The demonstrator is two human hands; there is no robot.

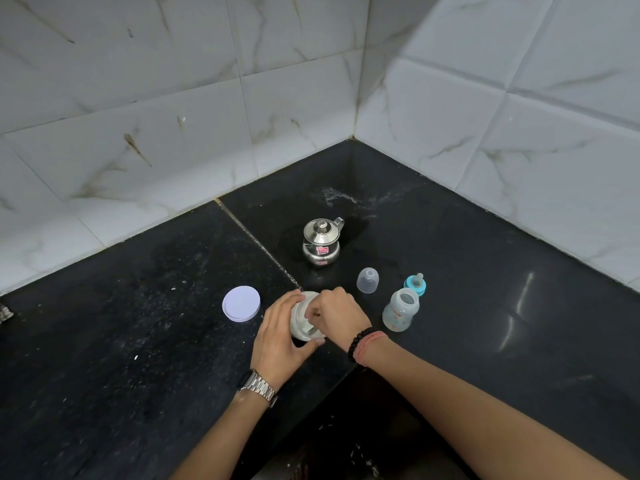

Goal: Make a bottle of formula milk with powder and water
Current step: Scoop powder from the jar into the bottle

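Note:
A white powder jar (302,327) stands uncapped on the black counter, and my left hand (282,332) wraps around its left side. My right hand (337,313) is over the jar's mouth, fingers pinched on a metal spoon (311,330) whose handle shows inside the jar. The jar's white lid (241,303) lies flat to the left. To the right stands an open, clear baby bottle (400,310). Behind the bottle rests its teal ring with the teat (415,284), and a clear dome cap (367,280) sits beside that.
A small lidded steel pot (321,241) with a spout stands behind the jar, on a damp patch of the black counter (138,306). White tiled walls (173,133) meet in a corner behind. The counter's inner edge runs just under my wrists.

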